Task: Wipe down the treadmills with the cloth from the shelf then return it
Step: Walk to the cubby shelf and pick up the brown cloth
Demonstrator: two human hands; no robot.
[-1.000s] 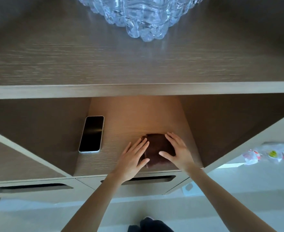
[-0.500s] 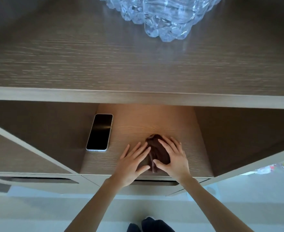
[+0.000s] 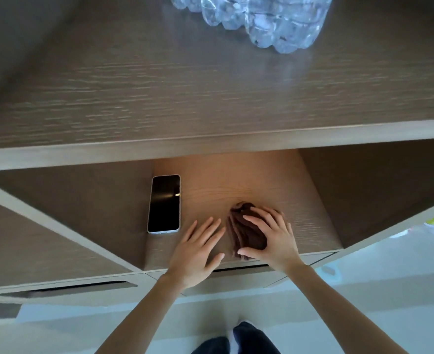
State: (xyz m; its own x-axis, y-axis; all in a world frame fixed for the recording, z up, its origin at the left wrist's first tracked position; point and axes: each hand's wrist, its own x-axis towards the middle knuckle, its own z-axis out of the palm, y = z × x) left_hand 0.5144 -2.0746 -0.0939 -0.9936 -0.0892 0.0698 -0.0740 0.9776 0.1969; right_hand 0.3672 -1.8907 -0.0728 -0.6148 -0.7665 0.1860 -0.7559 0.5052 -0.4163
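A dark brown folded cloth (image 3: 246,232) lies on the lit wooden shelf (image 3: 226,190) inside an open cubby, near its front edge. My right hand (image 3: 272,238) curls over the cloth from the right, fingers on top and thumb at its near edge, gripping it. Just left of the cloth, my left hand (image 3: 198,249) rests flat on the shelf with fingers spread and holds nothing.
A black smartphone (image 3: 164,203) lies face up on the shelf, left of my hands. A cut-glass bowl (image 3: 262,19) stands on the cabinet top (image 3: 159,85) above. Drawer fronts with slot handles (image 3: 67,290) run below. Pale floor and my dark shoes (image 3: 236,341) are underneath.
The cloth has been bunched narrower under my right hand. My left hand has slid off it to the left and now lies on the bare shelf. The view shifted right.
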